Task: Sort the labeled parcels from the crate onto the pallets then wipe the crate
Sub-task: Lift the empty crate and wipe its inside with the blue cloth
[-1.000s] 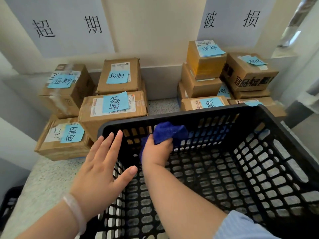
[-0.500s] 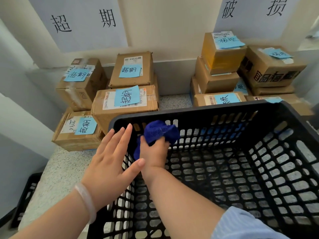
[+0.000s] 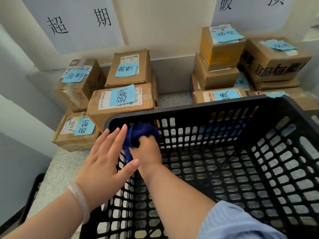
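You are gripping the bunched blue cloth (image 3: 141, 133) in your right hand (image 3: 148, 152), pressing it into the far-left inside corner of the black lattice crate (image 3: 189, 109), which is sitting empty just before the labeled parcels (image 3: 120, 99). Your left hand (image 3: 105, 163) is lying flat, fingers straight, against the left rim. Risks: cloth snagging in the openings; a hard stroke shoving the crate into the near stack.

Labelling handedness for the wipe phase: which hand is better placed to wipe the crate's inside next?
Right. The right hand holds the blue cloth inside the crate, at its far-left corner. The left hand lies flat at the left rim, holding nothing; it likely steadies.
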### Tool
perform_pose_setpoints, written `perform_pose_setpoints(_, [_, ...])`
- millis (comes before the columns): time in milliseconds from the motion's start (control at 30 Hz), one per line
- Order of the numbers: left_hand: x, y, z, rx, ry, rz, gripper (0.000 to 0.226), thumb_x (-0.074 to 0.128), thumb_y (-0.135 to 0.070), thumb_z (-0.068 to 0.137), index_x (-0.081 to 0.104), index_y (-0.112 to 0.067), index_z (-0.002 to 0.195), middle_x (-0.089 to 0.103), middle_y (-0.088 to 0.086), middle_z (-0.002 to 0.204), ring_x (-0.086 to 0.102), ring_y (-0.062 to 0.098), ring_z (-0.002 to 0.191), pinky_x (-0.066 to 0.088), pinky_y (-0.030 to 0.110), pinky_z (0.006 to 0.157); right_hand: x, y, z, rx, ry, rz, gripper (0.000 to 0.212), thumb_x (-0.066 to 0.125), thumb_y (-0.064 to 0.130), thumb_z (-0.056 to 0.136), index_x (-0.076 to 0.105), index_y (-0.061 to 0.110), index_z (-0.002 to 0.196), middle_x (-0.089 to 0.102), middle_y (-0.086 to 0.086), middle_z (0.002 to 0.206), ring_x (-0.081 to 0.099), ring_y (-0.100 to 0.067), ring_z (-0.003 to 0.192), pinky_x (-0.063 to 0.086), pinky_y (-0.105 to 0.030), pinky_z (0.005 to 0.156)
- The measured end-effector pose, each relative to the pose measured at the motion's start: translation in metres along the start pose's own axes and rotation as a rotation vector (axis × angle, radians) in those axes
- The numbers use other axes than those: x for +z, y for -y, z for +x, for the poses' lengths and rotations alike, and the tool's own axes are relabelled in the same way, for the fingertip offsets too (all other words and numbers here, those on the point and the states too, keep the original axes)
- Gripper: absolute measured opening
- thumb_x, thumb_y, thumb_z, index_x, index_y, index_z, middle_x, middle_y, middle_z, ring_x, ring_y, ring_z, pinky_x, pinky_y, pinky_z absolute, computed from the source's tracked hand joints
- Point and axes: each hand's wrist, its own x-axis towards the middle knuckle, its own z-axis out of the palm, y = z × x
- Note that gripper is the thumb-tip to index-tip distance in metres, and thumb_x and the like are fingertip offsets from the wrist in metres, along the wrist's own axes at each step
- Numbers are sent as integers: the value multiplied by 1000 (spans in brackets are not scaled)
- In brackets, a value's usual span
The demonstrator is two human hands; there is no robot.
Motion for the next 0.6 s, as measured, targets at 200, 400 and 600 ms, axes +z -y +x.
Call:
perform_pose_setpoints(200, [-2, -1, 1, -11, 0, 1, 81, 8, -85, 73, -14, -52, 144, -3, -26, 151, -24, -9, 139, -20, 8, 105, -35, -30, 1, 23, -130, -12, 26, 60, 19, 85, 63, 18, 111, 54, -9, 118, 55, -32, 104, 41, -30, 82])
perform_pose_setpoints(400, [-3, -1, 1, 0, 11, -31, 79, 14, -83, 75, -5, -53, 145, 2, -24, 155, -17, -5, 143, -9, 20, 114, -109, -85, 4, 72, -225, -164, 35, 64, 17, 85, 63, 16, 120, 53, -7, 127, 55, -30, 111, 45, -33, 90])
perform_pose_setpoints(600, [-2, -1, 1, 0, 8, -61, 78, 18, -84, 76, 6, -53, 146, 15, -24, 151, -12, -7, 144, -6, 19, 114, -141, -125, 5, 379, -582, 69, 31, 59, 13, 89, 61, 10, 120, 55, -15, 127, 55, -35, 112, 44, -37, 91])
